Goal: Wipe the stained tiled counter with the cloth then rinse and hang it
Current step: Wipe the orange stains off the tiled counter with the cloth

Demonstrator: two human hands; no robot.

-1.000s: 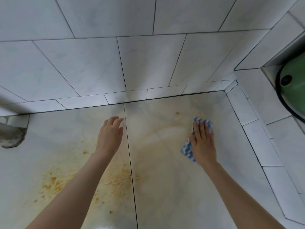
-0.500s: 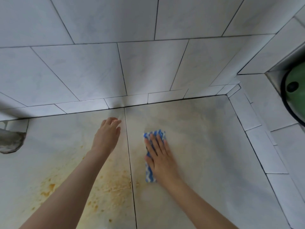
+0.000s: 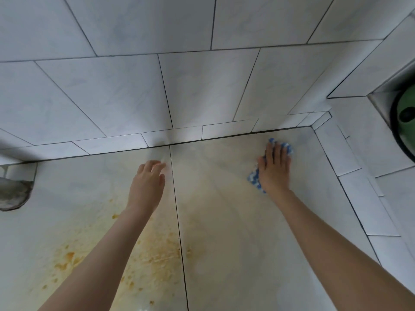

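A blue-and-white patterned cloth lies flat on the pale tiled counter, near its far right corner. My right hand presses on top of the cloth with fingers spread, covering most of it. My left hand rests on the counter to the left of the central grout line, fingers apart, holding nothing. Orange-brown stains spread over the near left part of the counter, under and beside my left forearm. The tile around the cloth shows faint yellowish smears.
A white tiled wall rises behind the counter, and a raised tiled ledge borders it on the right. A green round object with a dark rim sits at the right edge. A grey rough patch marks the left edge.
My right hand has slid the cloth from the middle of the counter back to the far right corner. My left hand has stayed almost in place.
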